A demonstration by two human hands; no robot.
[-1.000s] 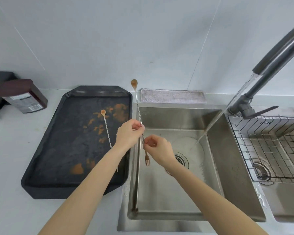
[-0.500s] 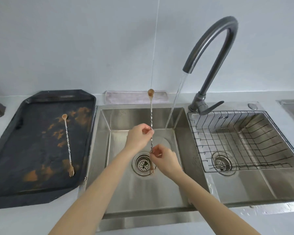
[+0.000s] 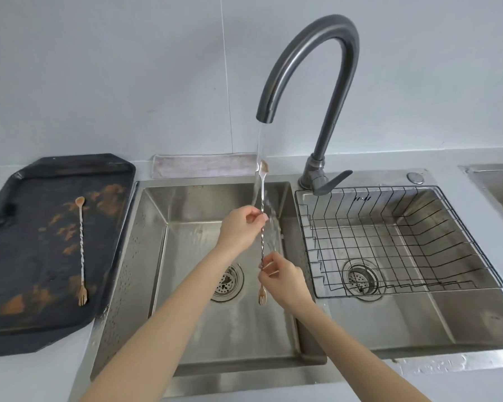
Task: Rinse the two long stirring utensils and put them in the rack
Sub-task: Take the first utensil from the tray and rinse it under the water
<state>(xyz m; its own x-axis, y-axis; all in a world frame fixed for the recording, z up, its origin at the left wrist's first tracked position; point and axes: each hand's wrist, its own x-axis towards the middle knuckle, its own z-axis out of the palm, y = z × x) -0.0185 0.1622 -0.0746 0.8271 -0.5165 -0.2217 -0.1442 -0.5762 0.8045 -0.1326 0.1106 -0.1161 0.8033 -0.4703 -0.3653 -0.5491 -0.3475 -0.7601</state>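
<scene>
1. We hold the first stirrer (image 3: 262,227) upright over the left sink (image 3: 154,256), its spoon end up at 12 o'clock and right in the water stream (image 3: 261,146), so the flow seems to run down the twisted stem and rinse its whole length.
2. Our left hand (image 3: 238,227) pinches the stem about midway with thumb and fingertips, the other fingers curled in; we judge that it steadies the stirrer under the flow.
3. Our right hand (image 3: 285,278) pinches the stem lower down, just above the small fork end, which hangs free over the sink floor, near the drain (image 3: 227,281) at its 3 o'clock side.
4. The second stirrer (image 3: 81,250) lies on the dark tray (image 3: 26,320) at 9 o'clock, among orange-brown smears, spoon end away from us; it looks unrinsed.
5. The wire rack (image 3: 401,227), sitting in the right sink at 3 o'clock, holds nothing we can see, so neither stirrer is put away yet.
6. The grey tap (image 3: 311,50) arches from the sink's back edge. A folded cloth (image 3: 204,169) lies at 12 o'clock behind the sink, on a pale desk against a plain pale wall.
</scene>
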